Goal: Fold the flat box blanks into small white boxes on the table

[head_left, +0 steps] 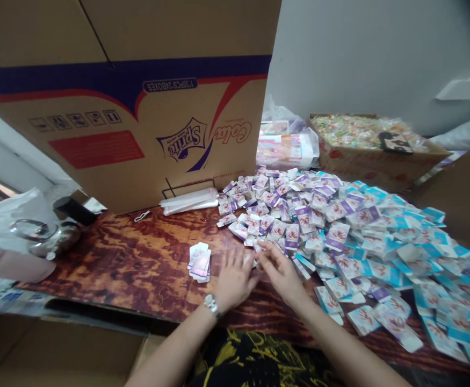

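My left hand point(235, 278) lies palm down over the wooden table, its fingers stretched out toward the near edge of a heap of small boxes point(299, 215). Close beside it, my right hand point(280, 271) has its fingers curled in toward the thumb. Something small and pale shows between the two hands, but what it is cannot be made out. To the left of my left hand sits a loose stack of small purple-and-white cards point(200, 262). The heaped boxes are white with purple or blue ends, and several of them have flaps standing up.
A large cardboard carton point(138, 118) stands at the back left. Clear plastic sleeves point(188, 201) lie at its foot. Behind the heap is an open box of colourful wrapped pieces point(351, 131). A pink bottle point(13, 263) and plastic bags are at far left.
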Demonstrator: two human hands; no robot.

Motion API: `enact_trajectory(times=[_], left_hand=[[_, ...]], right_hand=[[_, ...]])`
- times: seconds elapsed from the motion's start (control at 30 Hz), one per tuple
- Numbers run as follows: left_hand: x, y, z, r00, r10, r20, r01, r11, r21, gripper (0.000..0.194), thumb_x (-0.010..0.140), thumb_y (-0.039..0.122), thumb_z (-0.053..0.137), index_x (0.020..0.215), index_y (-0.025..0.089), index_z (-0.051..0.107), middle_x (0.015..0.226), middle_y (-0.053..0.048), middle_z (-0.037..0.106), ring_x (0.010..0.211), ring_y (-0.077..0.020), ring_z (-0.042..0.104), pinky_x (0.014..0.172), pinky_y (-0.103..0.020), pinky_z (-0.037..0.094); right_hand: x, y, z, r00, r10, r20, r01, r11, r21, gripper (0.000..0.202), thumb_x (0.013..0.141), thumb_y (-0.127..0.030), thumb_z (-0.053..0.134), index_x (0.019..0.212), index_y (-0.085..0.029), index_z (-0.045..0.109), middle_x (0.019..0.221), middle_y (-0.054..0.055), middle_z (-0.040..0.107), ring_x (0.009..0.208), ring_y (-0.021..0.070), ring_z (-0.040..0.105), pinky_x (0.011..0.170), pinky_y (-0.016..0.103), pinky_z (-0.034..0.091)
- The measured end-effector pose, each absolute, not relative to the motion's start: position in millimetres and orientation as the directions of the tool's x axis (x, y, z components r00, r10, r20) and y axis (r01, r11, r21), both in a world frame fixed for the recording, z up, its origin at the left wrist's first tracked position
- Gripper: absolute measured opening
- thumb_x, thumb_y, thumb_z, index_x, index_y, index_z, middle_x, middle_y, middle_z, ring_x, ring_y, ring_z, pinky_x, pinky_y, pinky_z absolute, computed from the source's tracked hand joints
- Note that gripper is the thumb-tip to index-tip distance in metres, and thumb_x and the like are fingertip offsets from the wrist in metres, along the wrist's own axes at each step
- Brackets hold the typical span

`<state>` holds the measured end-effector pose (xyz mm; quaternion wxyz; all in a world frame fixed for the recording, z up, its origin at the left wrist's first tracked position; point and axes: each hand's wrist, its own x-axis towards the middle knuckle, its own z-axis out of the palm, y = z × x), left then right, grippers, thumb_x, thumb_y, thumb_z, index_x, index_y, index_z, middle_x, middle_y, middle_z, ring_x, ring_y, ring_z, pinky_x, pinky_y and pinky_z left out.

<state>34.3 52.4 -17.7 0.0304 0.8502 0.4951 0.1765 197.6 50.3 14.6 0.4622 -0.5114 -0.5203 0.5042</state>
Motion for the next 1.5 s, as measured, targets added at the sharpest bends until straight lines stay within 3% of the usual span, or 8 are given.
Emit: enact_trajectory(times=[0.13,0.2,0.33,0.5,0.77,1.03,1.23,1.5], left_hand=[[-41.1,66.4,-8.5,0.077,0.915,0.397,0.915,-0.223,0.337,0.045,0.092,0.031,0.034,0.129,0.007,0.040,0.125,-0.022,0.049,0.120,-0.0326,0.045,0.100,-0.053,0.036],[-74.6,73.8,-16.8,-0.153,0.951,0.267,0.907,0.028,0.420,0.045,0.090,0.037,0.037,0.124,0.008,0.045,0.115,-0.020,0.056,0.111,-0.0311,0.052,0.094,-0.051,0.041],[-83.5,75.5,-42.0,-0.045,0.989,0.144,0.902,-0.022,0.432,0.039,0.084,0.034,0.045,0.110,0.008,0.056,0.095,-0.015,0.064,0.090,-0.0250,0.062,0.079,-0.039,0.051],[-30.1,47.4,-60.5,0.099,0.987,0.124,0.867,-0.147,0.476,0.040,0.084,0.032,0.048,0.117,0.011,0.054,0.108,-0.013,0.061,0.100,-0.0240,0.059,0.087,-0.038,0.048],[11.7,13.6,-79.5,0.265,0.922,0.283,0.851,-0.361,0.380,0.041,0.092,0.029,0.039,0.128,0.009,0.044,0.113,-0.017,0.055,0.101,-0.0256,0.054,0.086,-0.042,0.048],[11.4,7.0,-61.7,0.333,0.869,0.365,0.861,-0.438,0.259,0.043,0.093,0.027,0.040,0.131,0.007,0.039,0.119,-0.019,0.051,0.108,-0.0269,0.049,0.090,-0.043,0.045],[8.9,5.5,-22.8,0.360,0.884,0.297,0.862,-0.437,0.256,0.062,0.082,0.039,0.056,0.131,0.007,0.037,0.113,-0.019,0.056,0.101,-0.0309,0.053,0.085,-0.047,0.047],[15.6,13.4,-8.1,0.261,0.908,0.326,0.749,-0.404,0.525,0.044,0.085,0.022,0.049,0.127,0.016,0.038,0.103,-0.011,0.065,0.082,-0.0198,0.066,0.069,-0.030,0.053]], right_hand=[[178.5,43.0,2.0,-0.274,0.962,0.001,0.359,0.103,-0.928,0.030,0.088,-0.030,0.046,0.115,-0.022,0.057,0.084,0.002,0.066,0.066,0.0147,0.059,0.062,0.027,0.047],[156.7,43.4,-10.3,-0.381,0.925,-0.001,0.404,0.166,-0.900,0.032,0.087,-0.024,0.047,0.117,-0.021,0.056,0.086,0.003,0.067,0.071,0.0160,0.061,0.066,0.028,0.048],[118.1,53.0,-32.6,-0.412,0.911,0.001,0.456,0.207,-0.866,0.042,0.079,-0.016,0.054,0.121,-0.014,0.053,0.101,0.010,0.065,0.088,0.0198,0.062,0.077,0.031,0.049],[134.3,46.3,-37.8,-0.348,0.938,-0.003,0.519,0.190,-0.834,0.048,0.082,-0.018,0.053,0.128,-0.012,0.046,0.110,0.013,0.062,0.089,0.0198,0.062,0.081,0.031,0.048],[168.1,5.0,-36.9,-0.240,0.963,-0.126,0.868,0.154,-0.471,0.038,0.090,-0.032,0.044,0.126,-0.022,0.052,0.098,0.010,0.060,0.081,0.0221,0.063,0.068,0.030,0.047],[160.9,15.3,-31.8,-0.007,0.998,-0.065,0.645,-0.046,-0.763,0.012,0.080,-0.023,0.055,0.076,-0.017,0.065,0.078,0.004,0.057,0.072,0.0168,0.057,0.069,0.027,0.044],[162.8,24.5,-16.9,0.058,0.997,-0.054,0.514,-0.076,-0.854,0.012,0.078,-0.026,0.059,0.074,-0.018,0.067,0.090,0.007,0.057,0.088,0.0195,0.057,0.079,0.030,0.046],[173.9,17.9,17.1,-0.175,0.944,0.279,0.425,0.328,-0.843,0.016,0.085,-0.027,0.056,0.098,-0.021,0.063,0.118,0.009,0.050,0.114,0.0210,0.049,0.097,0.036,0.041]])
